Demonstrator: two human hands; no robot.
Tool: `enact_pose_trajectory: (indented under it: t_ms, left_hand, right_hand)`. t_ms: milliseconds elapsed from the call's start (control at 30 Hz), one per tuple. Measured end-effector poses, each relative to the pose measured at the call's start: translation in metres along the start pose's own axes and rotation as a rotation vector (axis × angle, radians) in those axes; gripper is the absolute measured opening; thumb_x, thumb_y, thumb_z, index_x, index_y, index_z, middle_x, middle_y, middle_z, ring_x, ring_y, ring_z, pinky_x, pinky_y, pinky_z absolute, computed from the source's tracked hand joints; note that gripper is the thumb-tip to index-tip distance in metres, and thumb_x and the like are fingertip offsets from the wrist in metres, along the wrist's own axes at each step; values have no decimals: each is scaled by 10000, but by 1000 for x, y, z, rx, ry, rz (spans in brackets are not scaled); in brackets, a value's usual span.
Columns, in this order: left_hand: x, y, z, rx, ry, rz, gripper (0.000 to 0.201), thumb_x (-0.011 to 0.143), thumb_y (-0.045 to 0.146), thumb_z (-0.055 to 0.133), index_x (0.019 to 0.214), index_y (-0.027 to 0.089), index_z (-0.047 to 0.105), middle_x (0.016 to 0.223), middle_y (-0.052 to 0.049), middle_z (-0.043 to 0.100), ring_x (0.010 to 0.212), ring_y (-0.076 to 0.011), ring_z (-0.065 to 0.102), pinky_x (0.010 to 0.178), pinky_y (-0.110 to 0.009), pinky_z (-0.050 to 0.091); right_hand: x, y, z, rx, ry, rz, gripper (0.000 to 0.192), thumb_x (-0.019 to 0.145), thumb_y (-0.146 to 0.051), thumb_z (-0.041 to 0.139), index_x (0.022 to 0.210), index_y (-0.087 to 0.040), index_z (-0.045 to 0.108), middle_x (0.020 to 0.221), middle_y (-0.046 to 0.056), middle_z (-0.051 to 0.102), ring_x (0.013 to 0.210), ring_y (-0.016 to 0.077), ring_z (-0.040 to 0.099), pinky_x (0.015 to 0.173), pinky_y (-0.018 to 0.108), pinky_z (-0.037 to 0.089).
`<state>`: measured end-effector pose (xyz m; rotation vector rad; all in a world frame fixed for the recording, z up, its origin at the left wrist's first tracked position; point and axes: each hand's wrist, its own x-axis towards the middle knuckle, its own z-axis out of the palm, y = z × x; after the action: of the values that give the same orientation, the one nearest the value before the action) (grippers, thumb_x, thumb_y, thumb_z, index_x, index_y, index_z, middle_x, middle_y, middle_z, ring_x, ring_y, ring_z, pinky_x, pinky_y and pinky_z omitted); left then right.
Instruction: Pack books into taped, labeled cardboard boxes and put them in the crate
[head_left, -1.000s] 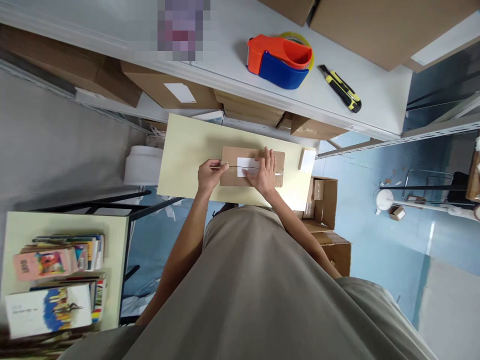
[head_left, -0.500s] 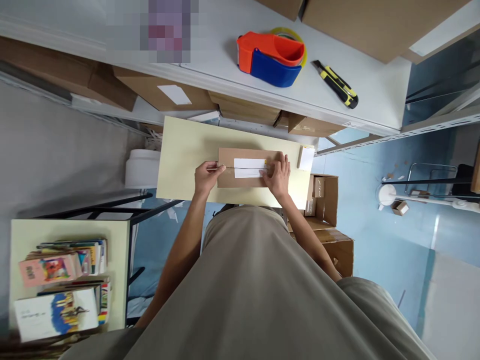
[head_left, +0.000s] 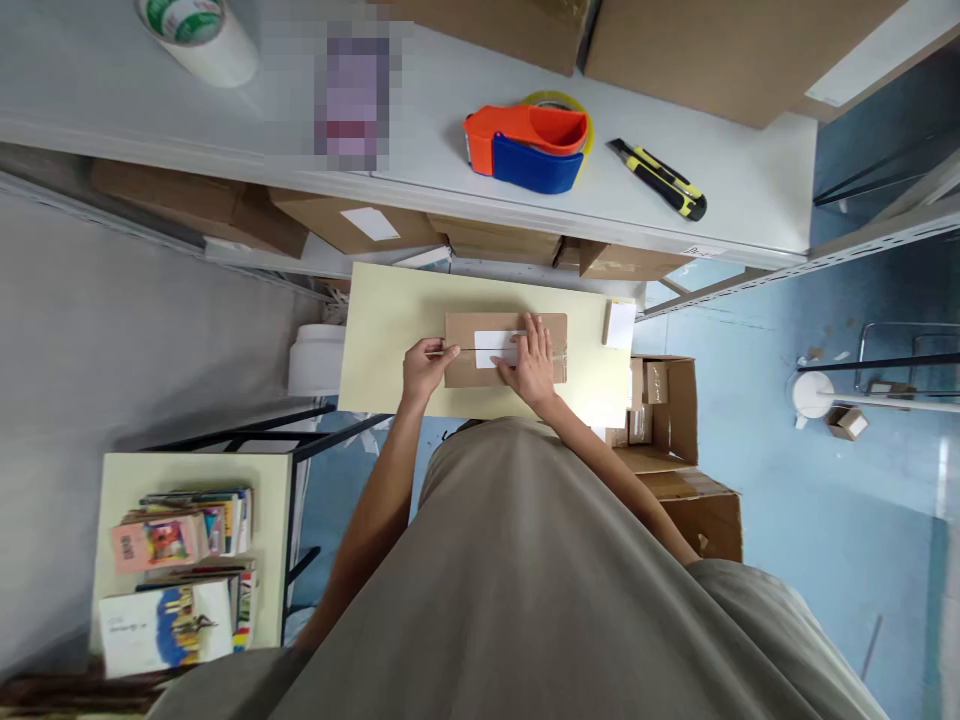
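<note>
A flat brown cardboard box (head_left: 463, 375) lies on the pale yellow table in front of me. A white label (head_left: 489, 342) sits on its upper face, crossed by a thin dark line running lengthwise. My left hand (head_left: 424, 371) pinches the box's left end, thumb resting on top near that line, with the other fingers partly hidden. Flat on the top lies my right hand (head_left: 535, 368), its fingers spread over the right part of the label. Clear tape shows near the box's right end.
A small white box (head_left: 619, 324) stands at the right of the table (head_left: 390, 310). On the shelf above are an orange-and-blue tape dispenser (head_left: 529, 148), a yellow-black utility knife (head_left: 660, 180) and a tape roll (head_left: 199, 40). Open cartons (head_left: 679, 400) stand right; books (head_left: 180, 610) lie left.
My right hand has shifted left from the box's right end and now lies flatter across the label. My left hand stays at the left end. The view has shifted slightly.
</note>
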<state>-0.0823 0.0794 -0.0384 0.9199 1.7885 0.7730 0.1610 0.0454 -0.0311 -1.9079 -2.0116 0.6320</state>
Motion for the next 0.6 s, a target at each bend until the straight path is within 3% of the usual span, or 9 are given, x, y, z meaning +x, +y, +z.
enact_pose_trajectory:
  t_ms: [300,400,600]
  left_hand:
    - [0,-7,4,-12,22,34,577,651,585,1006,1002,189,776,1062,-119,848,999,-292,800,987,-426,635]
    - [-2,-7,5,-1,27,53,527,703,575,971,1014,199,774,1088,-114,853,1028,-291,805,1011,-428,631]
    - [-5,-1,6,84,28,48,473,765,540,957,1028,199,760,1108,-121,857,1012,-292,809,1005,-427,633]
  right_hand:
    - [-21,62,-32,-25,58,49,576,1157,-636,573,1502,-177,620,1925,238,265,1841,397,67,1423,762,222]
    - [-19,52,-28,-19,50,13,568,1158,-611,577,1519,-174,612,1932,231,249,1843,391,48,1431,756,215]
    - [4,-6,-2,-38,-65,-100,549,1162,-557,588,1500,-128,642,1926,230,270,1843,370,91,1474,680,184]
